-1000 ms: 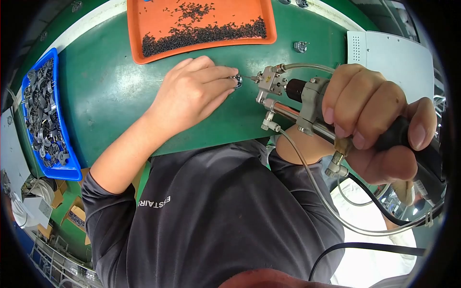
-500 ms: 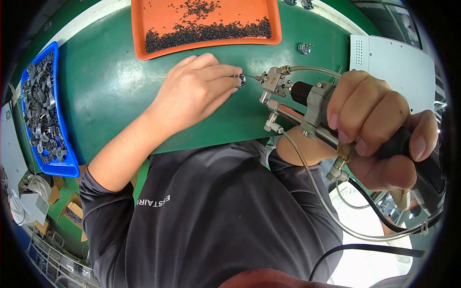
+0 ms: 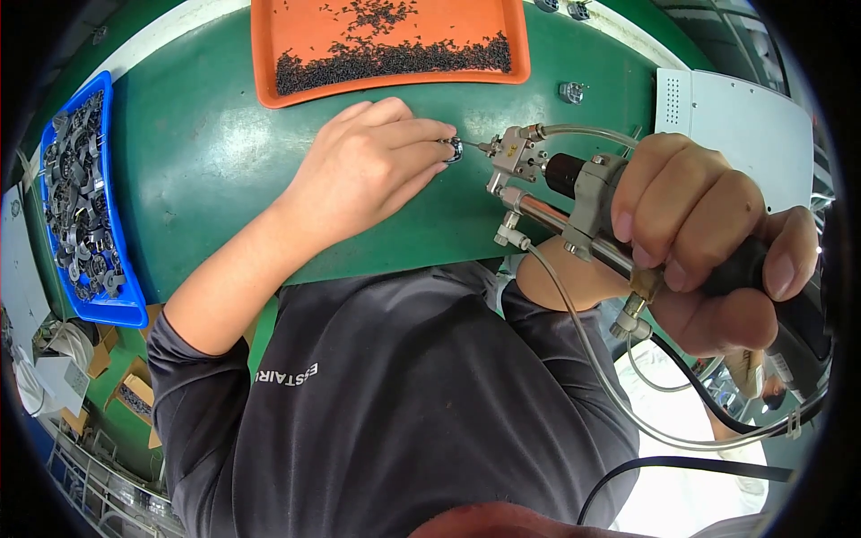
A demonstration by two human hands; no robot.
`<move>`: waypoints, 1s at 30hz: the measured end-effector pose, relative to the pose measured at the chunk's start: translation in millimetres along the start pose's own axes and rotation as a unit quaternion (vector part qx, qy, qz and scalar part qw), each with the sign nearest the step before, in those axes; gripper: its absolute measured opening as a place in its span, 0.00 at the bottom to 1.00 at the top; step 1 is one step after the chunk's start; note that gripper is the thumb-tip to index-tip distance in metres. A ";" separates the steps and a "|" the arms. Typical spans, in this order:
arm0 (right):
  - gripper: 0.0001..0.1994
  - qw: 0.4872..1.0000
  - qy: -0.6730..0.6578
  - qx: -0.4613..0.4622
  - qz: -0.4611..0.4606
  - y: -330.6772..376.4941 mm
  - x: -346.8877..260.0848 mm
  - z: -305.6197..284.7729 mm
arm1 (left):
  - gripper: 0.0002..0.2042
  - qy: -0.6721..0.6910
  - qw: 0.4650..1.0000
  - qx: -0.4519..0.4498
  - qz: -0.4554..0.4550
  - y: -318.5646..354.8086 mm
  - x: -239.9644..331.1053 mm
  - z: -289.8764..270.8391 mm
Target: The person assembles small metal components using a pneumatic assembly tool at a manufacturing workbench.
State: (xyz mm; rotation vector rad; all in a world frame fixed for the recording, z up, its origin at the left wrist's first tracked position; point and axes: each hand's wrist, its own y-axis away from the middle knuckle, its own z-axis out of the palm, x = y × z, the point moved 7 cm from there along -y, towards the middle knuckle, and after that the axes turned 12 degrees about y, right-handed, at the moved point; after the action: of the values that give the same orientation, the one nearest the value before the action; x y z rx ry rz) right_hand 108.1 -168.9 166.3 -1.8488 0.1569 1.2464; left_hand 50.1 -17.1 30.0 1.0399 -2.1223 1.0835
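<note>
While the left hand point(image 3: 359, 170) lies flat on the green counter point(image 3: 206, 170), its fingers point(image 3: 421, 134) are drawn narrow around a small round metal part point(image 3: 455, 149), pinning it to the surface at their tips. The right hand point(image 3: 708, 242) is wrapped fully around the dark grip of a powered screwdriver point(image 3: 574, 188), a tool with a metal feed head and clear hoses point(image 3: 583, 350) trailing off beneath it; its thin tip sits just beside the part, on the side away from the left palm, pointing straight at it.

To do this step well, I judge the tip should meet the part squarely, the left fingertips staying low and clear of the tip's line, and the tool held steady rather than pushed hard, since the part is tiny and could skid out from under the fingers.

Beyond the left fingertips lies an orange tray point(image 3: 296, 54) scattered with small dark screws point(image 3: 395, 58). Well apart, out past the left wrist, a blue bin point(image 3: 121, 305) holds a heap of grey metal pieces. A pale grey box point(image 3: 744, 125) stands behind the right knuckles.
</note>
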 end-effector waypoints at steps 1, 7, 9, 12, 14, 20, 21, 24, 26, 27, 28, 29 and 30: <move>0.15 1.000 0.004 0.004 0.002 -0.4 -1.0 6.2 | 0.09 0.000 1.000 0.001 -0.001 0.3 -0.7 0.4; 0.12 0.999 0.019 0.021 0.017 27.0 -53.6 -39.1 | 0.08 -0.007 1.000 0.006 -0.002 2.0 -0.7 -0.8; 0.12 0.999 0.031 0.031 0.023 18.9 -37.7 -26.6 | 0.08 -0.002 1.000 0.003 0.001 0.5 -0.4 0.0; 0.11 0.998 0.042 0.041 0.033 19.8 -42.1 -24.3 | 0.08 0.001 1.000 0.004 0.001 1.4 -1.1 -0.7; 0.10 0.997 0.049 0.047 0.039 19.5 -42.3 -23.9 | 0.08 0.002 1.000 0.007 0.000 2.4 -1.8 -1.3; 0.09 0.994 0.066 0.065 0.058 20.3 -46.0 -26.2 | 0.08 0.001 1.000 0.008 0.001 1.3 -1.3 -2.4; 0.08 0.994 0.065 0.065 0.061 23.2 -51.9 -33.4 | 0.08 -0.004 1.000 0.012 -0.001 2.8 -2.0 -3.5; 0.08 0.991 0.082 0.078 0.070 -1.8 4.2 -4.3 | 0.08 0.007 1.000 0.008 0.013 -3.3 -0.6 0.2; 0.08 0.991 0.078 0.077 0.071 -10.6 11.6 6.7 | 0.07 0.006 1.000 0.009 0.011 -2.3 -0.6 -3.1; 0.08 0.992 0.074 0.077 0.068 -16.3 11.5 16.6 | 0.07 0.006 1.000 0.007 0.017 -1.1 -1.7 -2.6; 0.07 0.992 0.072 0.076 0.064 -20.3 8.8 21.0 | 0.07 0.005 1.000 0.004 0.023 2.4 0.1 -1.5; 0.08 0.991 0.078 0.070 0.078 -25.7 9.8 20.9 | 0.07 0.004 1.000 0.004 0.019 2.9 -2.0 -0.7; 0.09 0.990 0.087 0.066 0.091 -26.7 11.3 17.2 | 0.07 -0.004 1.000 0.008 0.026 2.7 -2.3 0.0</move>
State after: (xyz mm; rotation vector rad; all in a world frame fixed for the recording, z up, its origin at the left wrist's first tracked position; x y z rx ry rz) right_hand 116.0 -136.4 171.0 -1.8569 0.5016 1.1648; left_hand 49.2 -15.2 27.2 1.0017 -2.1615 1.1246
